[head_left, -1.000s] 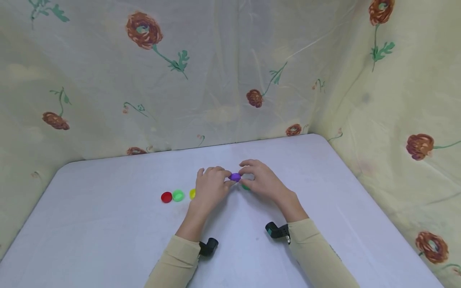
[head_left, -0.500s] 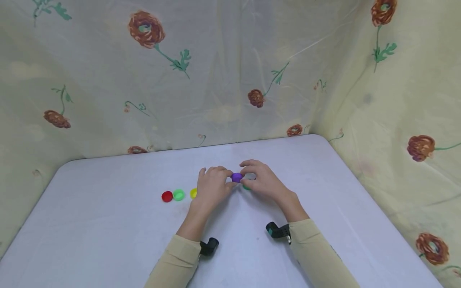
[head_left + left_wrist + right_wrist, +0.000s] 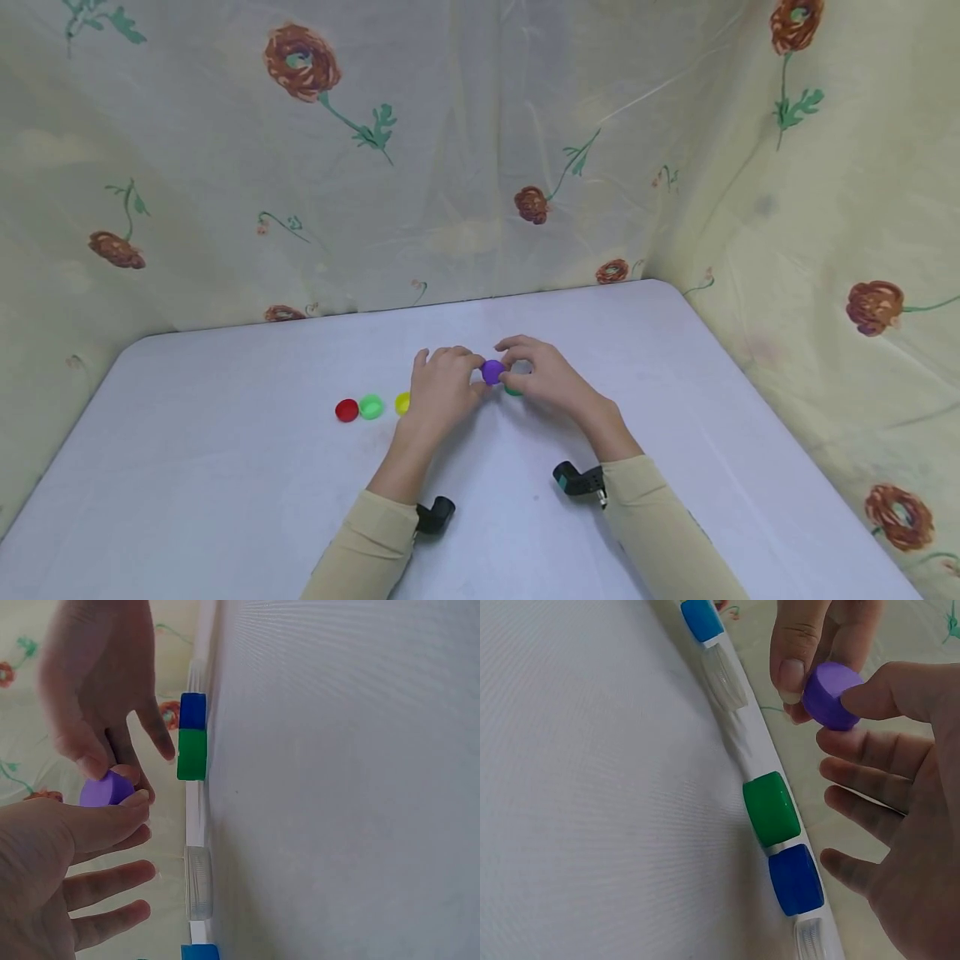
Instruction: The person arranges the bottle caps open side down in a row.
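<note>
A small round purple piece [image 3: 492, 372], shaped like a short tub or cap, is held above the table between both hands. My left hand [image 3: 441, 390] pinches its left side with thumb and fingertips. From the other side my right hand [image 3: 553, 379] pinches it between thumb and index finger, the other fingers spread apart in the right wrist view. Its flat round face shows in that view, with the right thumb overlapping it. Beneath the right hand stands a green round tub [image 3: 772, 808], beside a dark blue one [image 3: 796, 879].
On the white table [image 3: 247, 492] lie a red cup [image 3: 347, 410], a light green cup [image 3: 371, 407] and a yellow one [image 3: 402, 403] partly behind the left hand. Clear ribbed discs [image 3: 724, 678] and a lighter blue tub [image 3: 703, 619] stand in the row. Flowered cloth [image 3: 450, 150] hangs behind.
The purple piece has turned in the fingers, from nearly edge-on to showing its round face in the head view. A clear disc now shows between the right fingers. Both arms stay nearly in place.
</note>
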The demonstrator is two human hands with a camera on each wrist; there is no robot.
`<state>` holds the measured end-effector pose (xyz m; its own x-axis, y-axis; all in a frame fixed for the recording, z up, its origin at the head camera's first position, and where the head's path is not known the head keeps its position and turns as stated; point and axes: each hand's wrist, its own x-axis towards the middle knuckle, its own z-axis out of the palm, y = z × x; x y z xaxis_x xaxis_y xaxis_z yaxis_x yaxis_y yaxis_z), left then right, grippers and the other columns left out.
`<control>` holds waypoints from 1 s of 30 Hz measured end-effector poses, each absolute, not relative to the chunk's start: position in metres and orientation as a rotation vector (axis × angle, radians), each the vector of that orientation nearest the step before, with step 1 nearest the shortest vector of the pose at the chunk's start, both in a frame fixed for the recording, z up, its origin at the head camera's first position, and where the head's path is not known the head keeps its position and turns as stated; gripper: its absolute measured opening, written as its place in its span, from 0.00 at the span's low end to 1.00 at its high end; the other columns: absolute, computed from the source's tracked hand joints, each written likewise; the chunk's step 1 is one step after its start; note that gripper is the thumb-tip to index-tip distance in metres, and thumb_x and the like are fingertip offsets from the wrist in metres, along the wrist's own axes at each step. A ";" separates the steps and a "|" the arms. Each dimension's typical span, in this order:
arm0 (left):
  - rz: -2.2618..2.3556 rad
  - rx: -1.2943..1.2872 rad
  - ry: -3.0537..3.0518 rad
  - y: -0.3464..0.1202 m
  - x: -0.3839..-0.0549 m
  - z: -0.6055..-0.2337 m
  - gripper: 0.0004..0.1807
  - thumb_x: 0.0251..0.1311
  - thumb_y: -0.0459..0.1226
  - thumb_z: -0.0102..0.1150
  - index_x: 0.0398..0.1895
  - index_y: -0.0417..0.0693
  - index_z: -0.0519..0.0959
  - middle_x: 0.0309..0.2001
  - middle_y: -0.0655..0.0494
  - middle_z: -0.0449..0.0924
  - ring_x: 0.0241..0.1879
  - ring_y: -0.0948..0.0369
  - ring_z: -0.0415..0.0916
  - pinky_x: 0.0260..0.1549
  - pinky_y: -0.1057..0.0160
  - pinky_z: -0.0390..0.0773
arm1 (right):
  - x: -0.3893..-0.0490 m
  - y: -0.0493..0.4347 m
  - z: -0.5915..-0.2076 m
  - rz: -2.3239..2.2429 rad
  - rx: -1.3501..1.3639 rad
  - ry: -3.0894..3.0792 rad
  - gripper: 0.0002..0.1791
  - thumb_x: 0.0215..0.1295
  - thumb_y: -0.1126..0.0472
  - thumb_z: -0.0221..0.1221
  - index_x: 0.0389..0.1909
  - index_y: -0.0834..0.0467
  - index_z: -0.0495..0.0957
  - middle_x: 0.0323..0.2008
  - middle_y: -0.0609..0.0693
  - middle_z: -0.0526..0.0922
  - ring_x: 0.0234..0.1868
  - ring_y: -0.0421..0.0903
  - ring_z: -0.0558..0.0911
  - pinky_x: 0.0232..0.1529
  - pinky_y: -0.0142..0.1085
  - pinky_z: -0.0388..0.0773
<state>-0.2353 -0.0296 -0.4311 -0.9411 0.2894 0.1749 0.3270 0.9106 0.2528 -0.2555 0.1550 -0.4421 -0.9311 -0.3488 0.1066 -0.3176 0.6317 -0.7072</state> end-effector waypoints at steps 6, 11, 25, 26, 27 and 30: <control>-0.424 -0.479 -2.924 -0.029 -0.234 -0.431 0.18 0.59 0.49 0.69 0.52 0.57 0.85 0.56 0.55 0.84 0.62 0.51 0.77 0.68 0.34 0.61 | -0.255 0.155 -0.441 -1.230 -0.511 2.738 0.10 0.61 0.55 0.57 0.30 0.55 0.83 0.65 0.51 0.76 0.72 0.57 0.68 0.70 0.60 0.63; -0.426 -0.489 -2.916 -0.027 -0.234 -0.431 0.19 0.59 0.49 0.69 0.53 0.58 0.84 0.57 0.55 0.84 0.62 0.50 0.76 0.68 0.34 0.61 | -0.256 0.156 -0.442 -1.231 -0.464 2.714 0.13 0.62 0.53 0.55 0.31 0.57 0.85 0.67 0.50 0.75 0.73 0.57 0.66 0.71 0.61 0.61; -0.438 -0.526 -2.914 -0.029 -0.232 -0.430 0.19 0.60 0.49 0.68 0.54 0.59 0.84 0.57 0.55 0.84 0.62 0.50 0.76 0.68 0.33 0.60 | -0.256 0.161 -0.443 -1.205 -0.496 2.689 0.15 0.65 0.51 0.56 0.34 0.56 0.86 0.67 0.52 0.74 0.74 0.58 0.66 0.72 0.60 0.60; -0.439 -0.527 -2.914 -0.029 -0.232 -0.430 0.19 0.60 0.49 0.68 0.54 0.59 0.84 0.57 0.55 0.84 0.62 0.50 0.76 0.68 0.33 0.60 | -0.256 0.161 -0.443 -1.195 -0.517 2.693 0.14 0.65 0.52 0.57 0.34 0.57 0.86 0.67 0.53 0.75 0.73 0.59 0.66 0.72 0.60 0.60; -0.439 -0.526 -2.916 -0.029 -0.232 -0.430 0.19 0.60 0.49 0.68 0.54 0.59 0.84 0.56 0.55 0.84 0.62 0.50 0.76 0.68 0.33 0.60 | -0.256 0.161 -0.443 -1.186 -0.539 2.697 0.13 0.65 0.52 0.58 0.35 0.57 0.86 0.67 0.54 0.75 0.73 0.59 0.66 0.72 0.59 0.60; -0.438 -0.518 -2.923 -0.030 -0.232 -0.430 0.19 0.60 0.49 0.67 0.54 0.59 0.84 0.56 0.55 0.84 0.62 0.50 0.76 0.68 0.33 0.60 | -0.256 0.161 -0.443 -1.168 -0.599 2.704 0.11 0.64 0.55 0.62 0.38 0.58 0.86 0.66 0.55 0.76 0.72 0.58 0.68 0.73 0.57 0.60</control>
